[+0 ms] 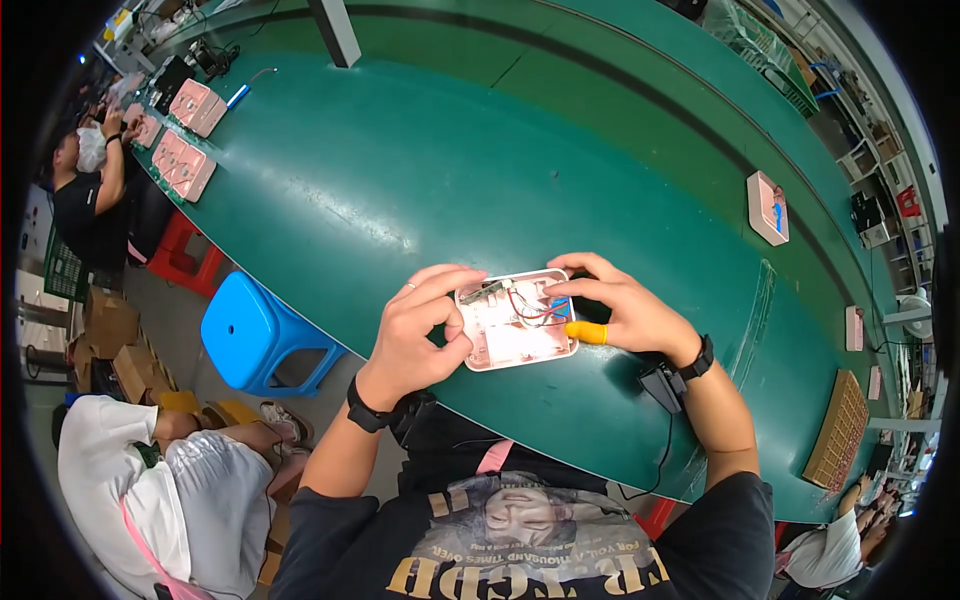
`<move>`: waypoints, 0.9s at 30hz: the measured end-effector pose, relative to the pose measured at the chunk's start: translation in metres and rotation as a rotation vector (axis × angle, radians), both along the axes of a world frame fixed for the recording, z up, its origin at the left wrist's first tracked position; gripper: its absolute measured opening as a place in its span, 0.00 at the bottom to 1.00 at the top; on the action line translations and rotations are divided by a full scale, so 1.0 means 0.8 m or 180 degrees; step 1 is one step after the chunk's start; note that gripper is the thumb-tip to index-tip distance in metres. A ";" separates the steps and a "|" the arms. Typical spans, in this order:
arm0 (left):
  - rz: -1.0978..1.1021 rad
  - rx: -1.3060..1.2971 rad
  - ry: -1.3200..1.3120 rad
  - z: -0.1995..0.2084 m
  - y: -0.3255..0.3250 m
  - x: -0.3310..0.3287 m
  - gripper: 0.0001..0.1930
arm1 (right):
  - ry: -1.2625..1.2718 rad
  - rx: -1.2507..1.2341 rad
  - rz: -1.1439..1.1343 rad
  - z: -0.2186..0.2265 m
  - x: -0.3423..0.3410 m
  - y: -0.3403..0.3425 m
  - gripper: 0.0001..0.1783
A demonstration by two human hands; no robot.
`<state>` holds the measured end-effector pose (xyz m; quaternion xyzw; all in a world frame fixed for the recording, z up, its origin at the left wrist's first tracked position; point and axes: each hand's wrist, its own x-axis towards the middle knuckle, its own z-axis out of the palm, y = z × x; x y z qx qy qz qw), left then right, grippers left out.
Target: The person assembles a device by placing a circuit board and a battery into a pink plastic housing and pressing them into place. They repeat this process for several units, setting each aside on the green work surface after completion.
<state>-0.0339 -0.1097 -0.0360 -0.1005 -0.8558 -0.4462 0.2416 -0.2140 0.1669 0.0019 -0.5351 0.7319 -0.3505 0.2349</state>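
Observation:
A pale pink plastic housing (510,350), open side up, is between my hands above the green table near its front edge. A small circuit board (487,291), red and black wires (525,308) and a blue part (562,306) lie inside it. My left hand (420,325) is closed at the housing's left side, thumb and forefinger pinched together by the rim. My right hand (622,305) grips the right side. Its thumb wears a yellow finger cot (587,332) and rests on the rim, while a finger reaches over the blue part.
A black device with a cable (660,385) lies beside my right wrist. Pink housings (183,167) stand at the far left near a seated co-worker (90,200); another housing (768,208) sits at right. A brown slotted tray (838,428) lies far right. A blue stool (255,330) stands left.

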 end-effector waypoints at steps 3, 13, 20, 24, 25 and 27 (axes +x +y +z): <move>-0.0017 0.0105 0.0056 0.001 0.003 0.001 0.12 | -0.0014 0.0053 0.0144 0.014 -0.006 -0.014 0.25; 0.1093 -0.0250 -0.0405 -0.008 0.027 -0.011 0.13 | -0.0397 -0.0395 0.0336 0.008 -0.019 -0.035 0.23; 0.1135 0.0001 -0.0327 -0.001 0.039 -0.016 0.14 | -0.0445 0.0244 -0.0820 0.006 -0.021 -0.046 0.22; 0.1102 0.0948 -0.0854 0.001 0.044 -0.020 0.13 | 0.0713 -0.0430 -0.0439 -0.015 -0.021 -0.044 0.23; 0.0996 0.1033 -0.0848 0.001 0.043 -0.021 0.13 | 0.1167 -0.0792 -0.0159 -0.014 -0.019 -0.045 0.23; 0.0890 0.1119 -0.0843 -0.001 0.043 -0.024 0.13 | 0.1206 -0.0851 0.0058 -0.010 -0.018 -0.045 0.21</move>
